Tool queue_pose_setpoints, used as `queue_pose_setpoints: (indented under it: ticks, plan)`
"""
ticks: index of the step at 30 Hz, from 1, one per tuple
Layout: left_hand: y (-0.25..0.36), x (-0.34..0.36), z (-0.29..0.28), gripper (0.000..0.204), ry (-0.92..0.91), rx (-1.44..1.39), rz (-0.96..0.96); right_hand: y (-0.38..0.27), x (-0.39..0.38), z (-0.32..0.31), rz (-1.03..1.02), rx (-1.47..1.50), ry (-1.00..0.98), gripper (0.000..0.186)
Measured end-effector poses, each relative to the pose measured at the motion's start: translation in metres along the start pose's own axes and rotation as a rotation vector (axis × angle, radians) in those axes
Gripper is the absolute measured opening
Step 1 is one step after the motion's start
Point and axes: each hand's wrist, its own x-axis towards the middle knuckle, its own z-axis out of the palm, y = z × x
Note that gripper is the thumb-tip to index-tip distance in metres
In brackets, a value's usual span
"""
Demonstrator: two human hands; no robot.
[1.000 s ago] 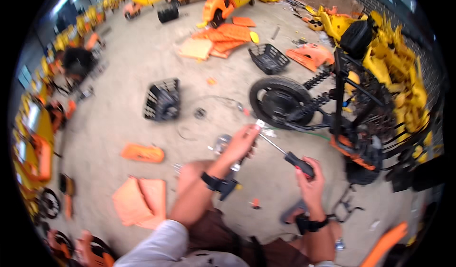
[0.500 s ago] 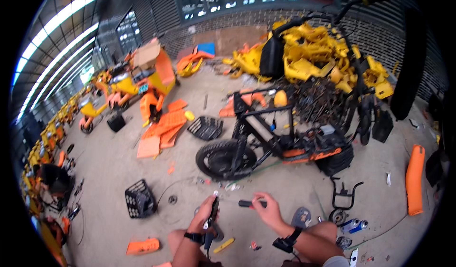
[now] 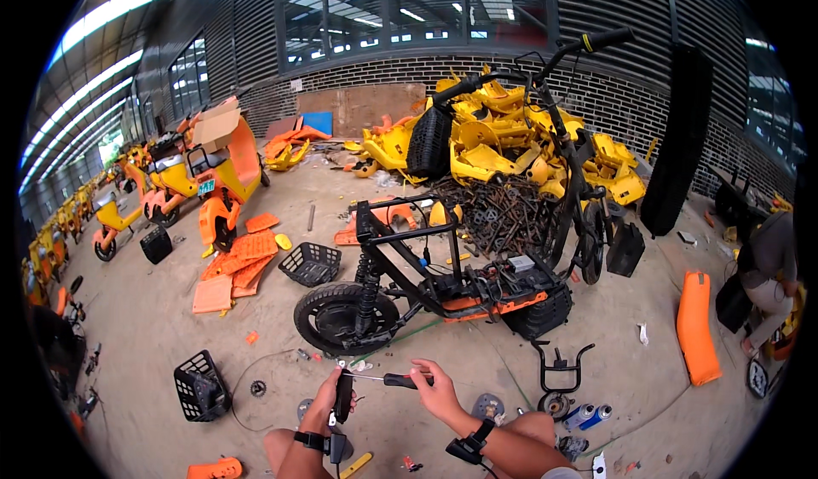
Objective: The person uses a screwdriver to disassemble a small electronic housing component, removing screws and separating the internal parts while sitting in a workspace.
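Observation:
My left hand (image 3: 325, 387) grips an elongated black part (image 3: 344, 394) with small silver metal ends, low in the middle of the head view. My right hand (image 3: 436, 394) is closed on a screwdriver (image 3: 396, 380) with a black handle, held level, its shaft reaching left to the top of that part; whether the tip sits in it I cannot tell. Just beyond both hands stands a stripped black scooter frame (image 3: 400, 274) with a rear wheel (image 3: 319, 321) and an orange strip along its base.
A black crate (image 3: 189, 381) lies left, a bent tube bracket (image 3: 558, 375) and spray cans (image 3: 579, 415) right, near an orange panel (image 3: 694, 334). Behind are a yellow plastic pile (image 3: 490, 155), dark metal scrap (image 3: 486, 219) and parked scooters (image 3: 217, 185). Another person (image 3: 767, 274) is at the far right.
The view has tilted up, bringing the wall, windows and the other person into sight; my hands sit lower in the picture. The screwdriver has swung from a steep slant to roughly level.

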Motion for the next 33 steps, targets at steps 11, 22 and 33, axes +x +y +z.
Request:
queue_pose_setpoints:
  ticks: [11, 22, 33]
  plan:
    - [0.009, -0.029, 0.001, 0.053, -0.004, -0.002, 0.174, 0.003, 0.008, 0.019, -0.216, -0.114, -0.028, 0.036]
    - [-0.002, -0.018, -0.038, 0.062, 0.182, 0.074, 0.289, -0.016, 0.011, 0.049, -0.324, -0.39, -0.15, 0.047]
    - [0.001, -0.016, -0.047, 0.055, 0.408, 0.107, 0.79, -0.043, 0.017, 0.083, 0.156, -0.136, -0.111, 0.045]
